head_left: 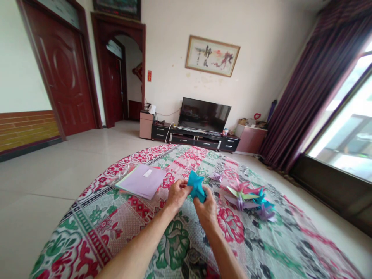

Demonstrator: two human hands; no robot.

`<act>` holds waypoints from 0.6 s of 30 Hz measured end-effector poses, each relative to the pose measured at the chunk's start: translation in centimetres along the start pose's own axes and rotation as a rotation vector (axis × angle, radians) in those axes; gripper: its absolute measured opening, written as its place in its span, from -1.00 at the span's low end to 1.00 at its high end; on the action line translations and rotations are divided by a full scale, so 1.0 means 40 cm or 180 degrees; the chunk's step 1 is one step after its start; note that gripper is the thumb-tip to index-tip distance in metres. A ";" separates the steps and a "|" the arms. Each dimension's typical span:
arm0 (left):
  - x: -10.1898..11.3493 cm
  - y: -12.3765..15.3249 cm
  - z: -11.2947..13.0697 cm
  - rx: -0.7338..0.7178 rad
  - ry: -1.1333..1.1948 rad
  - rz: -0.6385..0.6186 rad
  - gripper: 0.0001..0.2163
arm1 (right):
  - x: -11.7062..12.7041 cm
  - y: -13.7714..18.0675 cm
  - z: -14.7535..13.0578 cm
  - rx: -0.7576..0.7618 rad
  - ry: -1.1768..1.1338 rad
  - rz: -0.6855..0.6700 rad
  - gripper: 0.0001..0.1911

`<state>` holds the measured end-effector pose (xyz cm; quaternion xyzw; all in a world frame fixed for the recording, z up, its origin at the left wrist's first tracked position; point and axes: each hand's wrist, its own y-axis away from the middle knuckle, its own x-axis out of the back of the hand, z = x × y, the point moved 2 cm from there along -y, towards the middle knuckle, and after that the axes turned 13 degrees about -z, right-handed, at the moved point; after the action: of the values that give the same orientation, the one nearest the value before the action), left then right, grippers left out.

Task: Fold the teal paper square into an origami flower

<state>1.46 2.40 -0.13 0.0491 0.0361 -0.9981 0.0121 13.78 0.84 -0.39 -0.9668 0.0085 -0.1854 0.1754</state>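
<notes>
A partly folded piece of blue origami paper [196, 185] is held up over the table between both hands. My left hand [178, 193] pinches its left edge with thumb and fingers. On the lower right, my right hand [207, 203] grips the same blue paper, its thumb in front. To the right lies a cluster of folded paper cranes in pink, green, purple and blue, among them a purple crane [240, 202] and a blue crane [264, 199]. A small purple folded piece [217, 177] sits apart from them. Left of my hands is a stack of coloured paper sheets [145, 179], purple on top.
A flower-patterned cloth [174, 244] covers the round table. Beyond it, a television [205, 114] stands on a low black cabinet [186, 140]. Dark red doors [62, 73] are on the left, and a purple curtain [305, 85] hangs by the window on the right.
</notes>
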 end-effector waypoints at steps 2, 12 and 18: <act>-0.001 -0.001 -0.002 0.0006 0.0093 -0.0062 -0.82 | -0.002 0.001 -0.002 0.0016 0.0015 -0.0017 -0.61; 0.016 -0.006 0.001 -0.0458 -0.0546 0.0279 -0.92 | -0.015 0.007 -0.013 -0.0117 -0.0134 -0.0082 -0.61; 0.022 -0.010 0.002 -0.0469 -0.0256 0.0249 -0.89 | -0.001 0.012 -0.042 -0.0231 -0.0639 -0.0549 -0.63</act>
<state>0.56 2.79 -0.12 0.0093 0.1071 -0.9926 0.0561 13.16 -0.19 0.89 -0.9834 -0.0855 -0.1018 0.1238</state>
